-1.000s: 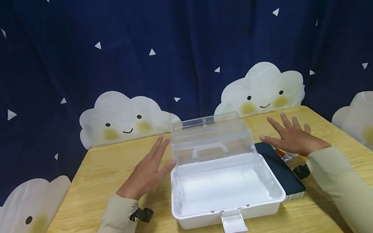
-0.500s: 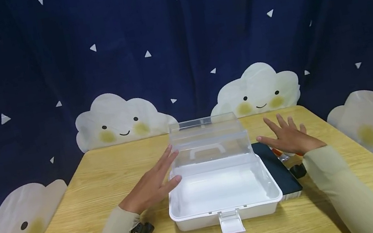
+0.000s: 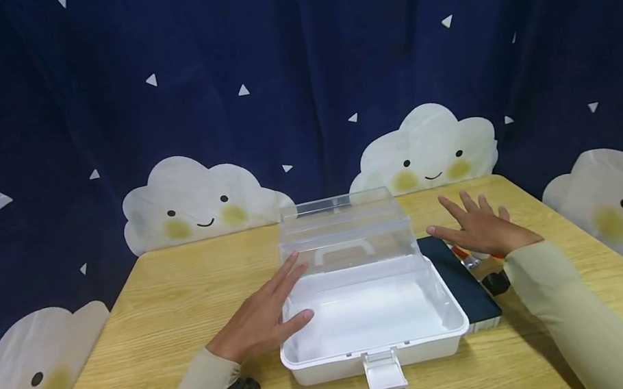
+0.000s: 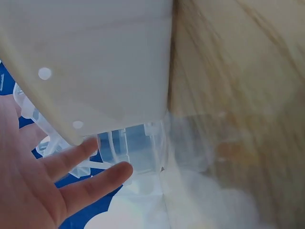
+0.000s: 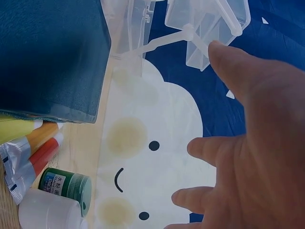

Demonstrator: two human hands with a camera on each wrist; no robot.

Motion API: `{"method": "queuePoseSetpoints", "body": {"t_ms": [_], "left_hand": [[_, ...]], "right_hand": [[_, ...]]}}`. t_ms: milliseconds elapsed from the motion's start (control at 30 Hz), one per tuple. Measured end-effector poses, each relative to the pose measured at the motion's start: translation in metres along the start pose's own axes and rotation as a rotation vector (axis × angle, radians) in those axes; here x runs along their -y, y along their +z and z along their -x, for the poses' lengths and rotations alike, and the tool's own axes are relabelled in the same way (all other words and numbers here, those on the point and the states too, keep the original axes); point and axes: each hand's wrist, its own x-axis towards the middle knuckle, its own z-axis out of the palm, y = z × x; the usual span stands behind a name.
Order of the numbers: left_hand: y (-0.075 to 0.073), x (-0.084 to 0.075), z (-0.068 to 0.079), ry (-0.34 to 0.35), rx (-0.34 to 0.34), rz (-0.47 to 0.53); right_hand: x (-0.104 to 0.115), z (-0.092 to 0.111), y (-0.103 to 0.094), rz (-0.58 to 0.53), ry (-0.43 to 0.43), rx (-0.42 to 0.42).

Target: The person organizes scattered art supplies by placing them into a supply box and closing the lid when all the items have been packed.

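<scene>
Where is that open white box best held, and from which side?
Probably by both short ends of the white box, under the rim, from left and right together: they face each other. The clear lid stands open behind and the latch juts out in front. The dark block close on the right leaves less room there.

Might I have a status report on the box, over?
Left grip spread, empty, at left side of white box. Right grip spread, empty, near dark book. Clear lid raised. Book and paint tubes may crowd right side.

Both arms stretched forward; left fingers straight, right fingers spread apart.
</scene>
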Motion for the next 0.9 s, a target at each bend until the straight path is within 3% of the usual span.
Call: {"method": "queuePoseSetpoints", "body": {"t_ms": [367, 600, 900], "left_hand": [[0.002, 0.009, 0.002, 0.022, 0.01, 0.046], [0.007, 0.017, 0.004, 0.065, -0.004, 0.172], [0.012, 0.02, 0.0, 0.052, -0.033, 0.339]], "right_hand": [[-0.003, 0.0, -0.001, 0.0, -0.003, 0.001], [-0.005, 0.003, -0.003, -0.017, -0.017, 0.0], [-0.008, 0.002, -0.006, -0.015, 0.001, 0.012]]}}
